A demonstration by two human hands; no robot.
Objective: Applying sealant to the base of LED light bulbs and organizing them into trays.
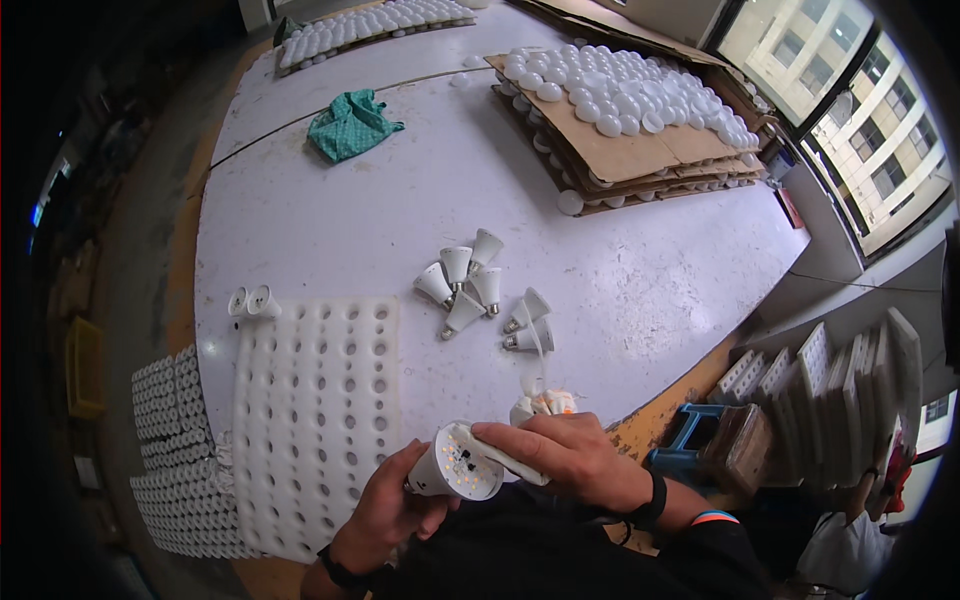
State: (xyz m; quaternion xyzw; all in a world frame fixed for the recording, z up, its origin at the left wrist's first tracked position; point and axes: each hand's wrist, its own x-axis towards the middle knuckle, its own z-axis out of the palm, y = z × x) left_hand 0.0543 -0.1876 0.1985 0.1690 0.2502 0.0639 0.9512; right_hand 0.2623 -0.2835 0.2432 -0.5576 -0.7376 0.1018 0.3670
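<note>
- Head view, lower centre of the frame: a white bulb housing [428,476] sits in the left hand [388,508], clear of the tabletop [300,220]. The fingers of that hand are curled about its side, thumb above and the others below.
- Axis of the housing: nearly level across the frame, dipping slightly to the left. The screw base [408,486] points left; the wide end, with its dotted LED board [468,466], faces right and up toward the camera.
- Governing relation: the wide end lies just left of and slightly below the fingers of the right hand [585,462]. The left hand is the nearer, being wrapped on the housing; the right meets its upper right rim through a white pad [515,460].
- Right fingers: nearly straight and close together, laid over the pad, which they hold; the thumb is hidden. Whether the pad is cloth or paper cannot be told.
- Beyond the right hand: a white, orange-marked object with a thin upright nozzle [545,402], partly hidden.
- Centre of the frame: loose bulb housings [463,314] lie on their sides, pointing various ways.
- Lower left: a perforated white tray [336,420].
- Upper right: white domes [627,104] on stacked cardboard [640,158].
- Upper left: a green cloth [350,128].
</note>
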